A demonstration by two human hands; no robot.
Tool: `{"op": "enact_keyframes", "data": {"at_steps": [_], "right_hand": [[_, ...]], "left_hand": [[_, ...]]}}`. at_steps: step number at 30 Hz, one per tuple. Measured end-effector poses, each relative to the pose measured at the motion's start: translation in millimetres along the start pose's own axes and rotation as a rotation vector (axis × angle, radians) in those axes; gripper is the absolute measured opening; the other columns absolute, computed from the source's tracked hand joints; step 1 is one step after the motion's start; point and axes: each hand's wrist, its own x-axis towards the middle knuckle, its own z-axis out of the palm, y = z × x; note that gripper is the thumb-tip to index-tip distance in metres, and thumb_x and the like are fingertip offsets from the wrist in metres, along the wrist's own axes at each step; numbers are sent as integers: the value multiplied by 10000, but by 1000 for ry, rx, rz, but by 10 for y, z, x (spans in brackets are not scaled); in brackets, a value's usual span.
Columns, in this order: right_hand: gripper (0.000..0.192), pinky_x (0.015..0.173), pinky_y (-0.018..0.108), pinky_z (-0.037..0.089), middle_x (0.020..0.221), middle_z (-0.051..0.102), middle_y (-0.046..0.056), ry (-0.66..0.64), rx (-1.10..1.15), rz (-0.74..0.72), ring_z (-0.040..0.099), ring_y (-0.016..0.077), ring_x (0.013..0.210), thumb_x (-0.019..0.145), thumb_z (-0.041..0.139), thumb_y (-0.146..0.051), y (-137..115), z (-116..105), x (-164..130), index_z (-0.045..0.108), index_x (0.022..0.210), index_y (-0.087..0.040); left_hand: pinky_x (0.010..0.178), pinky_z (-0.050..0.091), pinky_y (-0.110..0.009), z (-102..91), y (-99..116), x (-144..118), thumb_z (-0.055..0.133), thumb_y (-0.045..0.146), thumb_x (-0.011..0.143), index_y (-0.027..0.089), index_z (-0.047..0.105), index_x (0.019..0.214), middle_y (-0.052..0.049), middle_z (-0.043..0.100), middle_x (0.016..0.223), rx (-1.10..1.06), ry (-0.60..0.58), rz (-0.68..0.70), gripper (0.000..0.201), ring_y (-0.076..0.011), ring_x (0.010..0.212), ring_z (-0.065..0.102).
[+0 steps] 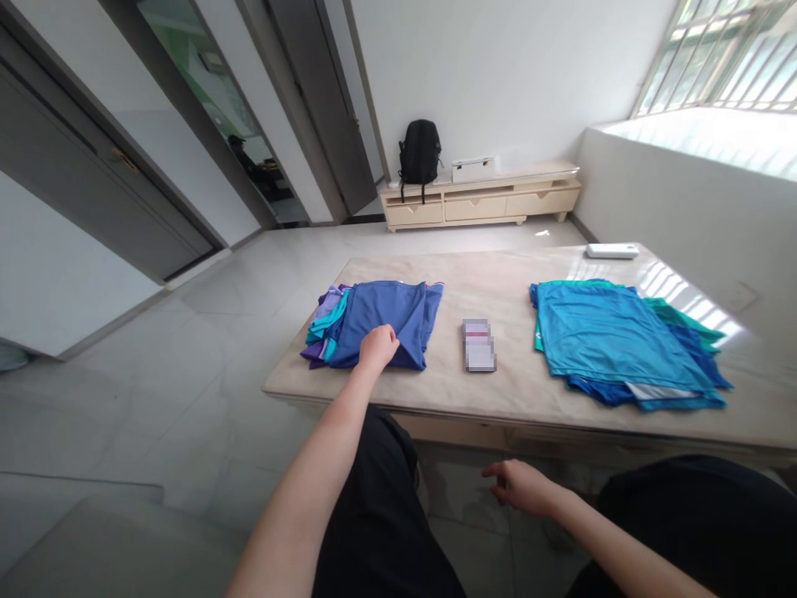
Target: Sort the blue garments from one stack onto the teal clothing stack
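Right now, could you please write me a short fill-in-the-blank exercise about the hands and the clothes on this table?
1. The left hand rests on the folded ____ garment topping the left pile.
2. The right hand hangs below the table edge, holding ____.
3. The small blurred card lies ____ the two piles.
4. The top garment of the right pile is coloured ____.

Missing words: blue; nothing; between; turquoise

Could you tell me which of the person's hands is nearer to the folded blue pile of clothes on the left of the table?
Left. The left hand rests on the folded blue pile, at its near edge. The right hand hangs apart from it, below the table edge.
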Motion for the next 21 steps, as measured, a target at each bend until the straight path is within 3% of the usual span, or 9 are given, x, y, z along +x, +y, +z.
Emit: {"op": "enact_keyframes", "data": {"at_steps": [8,14,21], "right_hand": [[457,785,302,502,921,801,86,6,-3,-3,745,257,900,839,576,-238,88,16,-1,725,1269,-193],[450,776,297,501,915,802,85,3,5,-4,746,248,873,839,582,-236,95,25,-2,727,1262,-186],[441,763,303,502,917,802,88,1,0,-2,748,258,879,835,588,-241,76,26,3,734,1248,-185]], "left_hand": [[771,488,-277,-235,115,-233,546,206,893,190,636,908,-58,724,884,-196,123,106,93,-198,831,666],[729,487,-233,-275,181,-374,529,232,876,194,596,883,-17,694,849,-339,78,224,77,-156,780,648],[664,433,-251,-257,198,-418,533,205,833,207,584,833,18,629,743,-331,-23,265,51,-152,686,580]]}}
